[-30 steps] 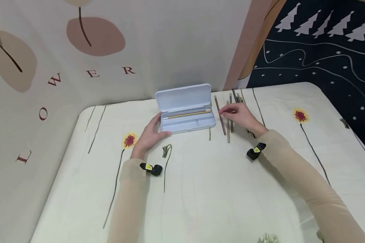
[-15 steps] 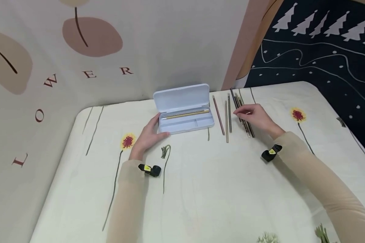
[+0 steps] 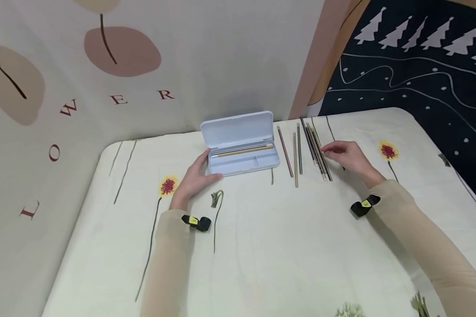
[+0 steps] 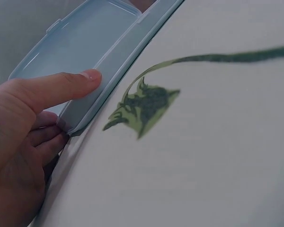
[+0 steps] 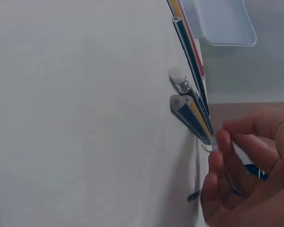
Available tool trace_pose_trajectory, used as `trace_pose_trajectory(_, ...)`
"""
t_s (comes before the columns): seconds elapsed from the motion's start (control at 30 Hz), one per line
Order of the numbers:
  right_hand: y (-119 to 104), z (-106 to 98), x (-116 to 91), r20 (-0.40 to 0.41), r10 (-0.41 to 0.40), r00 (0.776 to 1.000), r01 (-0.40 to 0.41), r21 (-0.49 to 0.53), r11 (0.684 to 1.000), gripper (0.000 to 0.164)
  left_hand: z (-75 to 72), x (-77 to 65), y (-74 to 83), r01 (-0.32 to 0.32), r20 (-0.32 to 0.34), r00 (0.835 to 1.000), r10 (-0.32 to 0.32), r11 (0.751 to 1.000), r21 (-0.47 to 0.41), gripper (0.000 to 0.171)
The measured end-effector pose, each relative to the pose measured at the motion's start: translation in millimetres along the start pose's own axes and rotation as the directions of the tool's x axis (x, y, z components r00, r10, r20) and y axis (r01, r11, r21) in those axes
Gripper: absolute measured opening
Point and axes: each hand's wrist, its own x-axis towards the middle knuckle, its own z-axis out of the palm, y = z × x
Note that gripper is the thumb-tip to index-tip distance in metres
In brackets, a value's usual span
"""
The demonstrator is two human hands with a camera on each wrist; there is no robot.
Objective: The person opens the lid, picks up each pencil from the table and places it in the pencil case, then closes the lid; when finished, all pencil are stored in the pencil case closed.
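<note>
A light blue pencil case stands with its lid raised at the table's back. Pencils lie in its rear compartment. At its left end my left hand grips it, thumb on the front rim, as the left wrist view shows on the case. To its right lie a dark red pencil, a tan pencil, a dark pencil and a bunch of several pencils. My right hand is just right of that bunch, fingers loosely bent; I see nothing held. Whether it touches the bunch is unclear.
A white cloth printed with flowers covers the table. Behind the case hangs a pale curtain with printed letters. A dark cloth with white trees hangs at the back right.
My right hand has moved from beside the dark red pencil, over the loose pencils, to the right side of the bunch. My left hand stays on the case.
</note>
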Motion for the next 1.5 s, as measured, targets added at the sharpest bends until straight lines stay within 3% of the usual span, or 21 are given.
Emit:
trace_pose_trajectory(0.27, 14, 8, 2, -0.043, 0.004, 0.999, -0.005, -0.01, 1.0, 0.031, 0.3, 0.5, -0.5, -0.028, -0.007, 1.0, 0.028, 1.0, -0.001, 0.092)
trace_pose_trajectory(0.8, 5, 23, 11, -0.104, 0.057, 0.993, -0.065, -0.069, 0.996, 0.034, -2.3, 0.2, 4.6, -0.006, -0.009, 1.0, 0.006, 1.0, -0.001, 0.091)
trace_pose_trajectory(1.2, 11, 22, 13, -0.135, -0.006, 0.991, -0.019, -0.183, 0.983, 0.029, 1.7, -0.3, 0.5, -0.004, -0.002, 1.0, 0.004, 1.0, -0.017, 0.091)
trace_pose_trajectory(1.5, 10, 11, 8, -0.147, 0.015, 0.989, -0.033, -0.117, 0.993, 0.028, 1.6, 0.8, -1.7, -0.014, -0.004, 1.0, 0.014, 1.0, -0.028, 0.091)
